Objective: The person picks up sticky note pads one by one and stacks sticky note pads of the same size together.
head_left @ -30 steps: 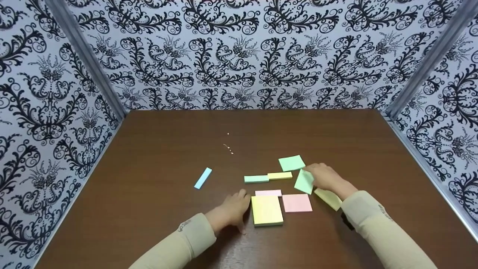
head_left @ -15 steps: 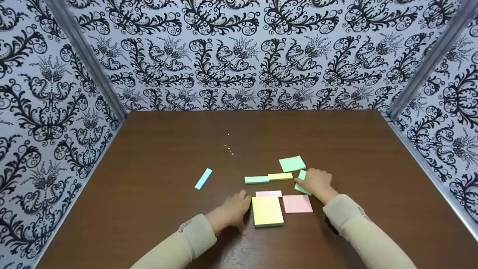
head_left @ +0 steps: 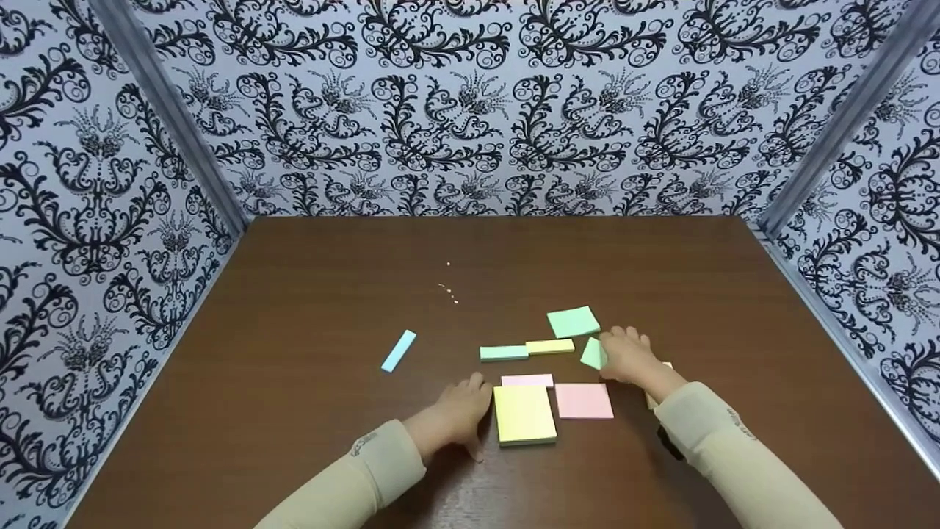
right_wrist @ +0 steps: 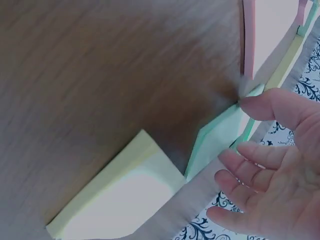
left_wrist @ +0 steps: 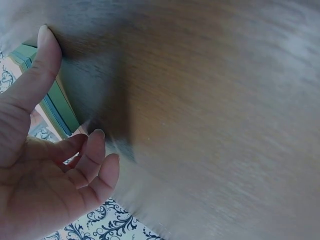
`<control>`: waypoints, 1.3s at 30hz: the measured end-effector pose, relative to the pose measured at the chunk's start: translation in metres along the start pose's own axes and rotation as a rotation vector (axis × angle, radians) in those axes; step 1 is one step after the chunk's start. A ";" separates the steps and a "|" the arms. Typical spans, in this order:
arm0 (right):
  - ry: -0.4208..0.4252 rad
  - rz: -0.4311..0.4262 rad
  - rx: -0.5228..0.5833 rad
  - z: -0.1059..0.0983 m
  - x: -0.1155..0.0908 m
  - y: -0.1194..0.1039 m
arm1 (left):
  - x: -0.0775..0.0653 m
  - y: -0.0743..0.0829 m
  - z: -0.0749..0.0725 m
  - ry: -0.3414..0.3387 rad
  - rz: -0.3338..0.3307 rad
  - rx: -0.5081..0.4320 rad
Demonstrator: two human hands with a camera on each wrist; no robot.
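My left hand (head_left: 463, 411) rests on the table against the left side of a thick stack of sticky notes (head_left: 525, 415), yellow on top; in the left wrist view its thumb and loosely bent fingers (left_wrist: 95, 150) lie along the stack's layered edge (left_wrist: 62, 107). To the right, my right hand (head_left: 630, 356) holds a green sticky note pad (head_left: 593, 354), covering part of it. The right wrist view shows the thumb at one edge of that green pad (right_wrist: 217, 135) and the index finger near the opposite side. A pale yellow pad (right_wrist: 115, 195) lies beside it, mostly behind the wrist in the head view.
Another green pad (head_left: 573, 322) lies farther back. Green (head_left: 504, 353) and yellow (head_left: 550, 346) note strips sit end to end, with a pink strip (head_left: 527, 380) and pink pad (head_left: 584, 401) nearer. A blue strip (head_left: 399, 350) lies left; patterned walls (head_left: 470, 110) enclose the table.
My right hand went left over the green pad, then drew back slightly right. The green pad has turned a little, and the pale yellow pad shows from behind the wrist again. My left hand stays put.
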State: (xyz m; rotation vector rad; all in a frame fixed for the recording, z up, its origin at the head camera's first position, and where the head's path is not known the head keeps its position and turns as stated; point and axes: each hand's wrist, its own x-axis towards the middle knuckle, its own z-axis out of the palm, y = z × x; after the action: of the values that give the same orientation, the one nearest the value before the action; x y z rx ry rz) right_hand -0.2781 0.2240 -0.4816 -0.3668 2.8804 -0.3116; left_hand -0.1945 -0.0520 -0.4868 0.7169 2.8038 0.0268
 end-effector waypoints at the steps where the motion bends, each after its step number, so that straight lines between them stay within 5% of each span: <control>1: -0.003 0.002 0.011 0.000 0.000 0.001 | 0.000 0.000 0.000 -0.002 -0.002 0.003; 24: 0.046 -0.211 0.002 0.001 0.001 0.015 | 0.003 0.001 0.001 0.000 0.018 -0.001; 33: 0.093 -0.554 -0.053 0.010 -0.017 -0.007 | 0.004 0.000 0.000 -0.023 0.012 0.016; 39: 0.085 -0.611 -0.140 0.022 -0.022 -0.016 | 0.003 -0.002 0.002 0.004 0.012 -0.013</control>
State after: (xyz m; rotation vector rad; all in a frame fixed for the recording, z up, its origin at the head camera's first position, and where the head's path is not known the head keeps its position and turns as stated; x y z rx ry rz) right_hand -0.2486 0.2104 -0.4942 -1.2890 2.8047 -0.2227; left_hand -0.1973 -0.0522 -0.4899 0.7319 2.8006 0.0494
